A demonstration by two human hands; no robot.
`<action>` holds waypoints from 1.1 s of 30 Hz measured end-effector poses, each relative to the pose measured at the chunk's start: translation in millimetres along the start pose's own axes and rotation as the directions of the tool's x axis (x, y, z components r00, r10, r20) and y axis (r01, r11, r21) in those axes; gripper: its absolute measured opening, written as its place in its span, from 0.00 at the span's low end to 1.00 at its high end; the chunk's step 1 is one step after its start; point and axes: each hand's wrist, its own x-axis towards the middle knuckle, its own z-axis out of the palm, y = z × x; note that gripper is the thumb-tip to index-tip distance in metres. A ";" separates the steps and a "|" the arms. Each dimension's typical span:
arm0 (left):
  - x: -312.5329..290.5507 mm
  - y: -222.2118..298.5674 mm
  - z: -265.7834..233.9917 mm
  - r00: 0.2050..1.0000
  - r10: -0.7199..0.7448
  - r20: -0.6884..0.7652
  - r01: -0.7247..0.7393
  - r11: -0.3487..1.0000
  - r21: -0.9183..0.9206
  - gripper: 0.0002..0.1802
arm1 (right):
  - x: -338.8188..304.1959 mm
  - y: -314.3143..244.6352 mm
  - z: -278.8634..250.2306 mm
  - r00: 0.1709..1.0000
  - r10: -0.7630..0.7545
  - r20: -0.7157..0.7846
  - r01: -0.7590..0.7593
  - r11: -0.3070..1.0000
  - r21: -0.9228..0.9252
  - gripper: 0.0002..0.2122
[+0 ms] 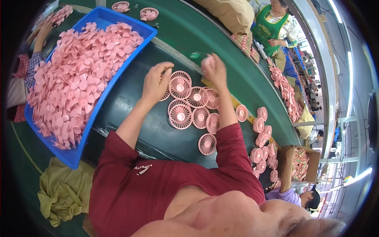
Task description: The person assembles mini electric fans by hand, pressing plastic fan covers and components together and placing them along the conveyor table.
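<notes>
Nearest, a dark red sleeve on each forearm, reaching out over the dark green bench (158,130). Just ahead of the sleeves, a cluster of round pink fan grilles (189,108) lying flat on the bench, some overlapping at the rims; one lone grille (207,144) sitting nearest the body, a little apart from the cluster.

At the cluster's left edge, left hand (156,81) with fingers (166,71) pinched together on something small, too hidden to tell what, right beside the uppermost grille. At the cluster's far right edge, right hand (215,71) raised off the bench, fingers curled around a pink fan piece (207,63) held clear of the surface.

Judging by looks: thin moulded plastic, light, fairly stiff across the rim but with slender spokes likely to snap if squeezed; best taken by the outer ring, not the ribs.

Left of the cluster, a blue tray (114,79) heaped with loose pink fan blades (75,79). Right of the cluster, a row of more grilles (262,134) trailing along the bench edge. Beyond the cluster, a green conveyor belt (205,35) carrying two more grilles near its far end, with other workers seated along it.
</notes>
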 end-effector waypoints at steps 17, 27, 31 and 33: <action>-19.0 -39.8 12.6 0.973 0.009 0.230 -0.084 0.944 0.320 0.15 | -53.8 -83.4 -1.9 0.754 -0.415 0.510 0.340 0.910 0.237 0.25; -17.3 -36.3 6.5 0.971 0.079 0.224 -0.154 0.927 0.341 0.15 | 9.7 -16.4 7.4 0.891 0.177 0.419 -0.342 0.868 0.361 0.16; -13.7 -32.8 9.4 0.976 0.055 0.210 -0.132 0.918 0.374 0.16 | 15.2 17.6 38.8 0.953 0.129 0.274 -0.226 0.906 0.359 0.17; -16.2 -36.6 6.5 0.976 0.056 0.211 -0.138 0.907 0.398 0.17 | 10.2 17.1 51.3 0.974 0.141 0.177 -0.192 0.930 0.313 0.23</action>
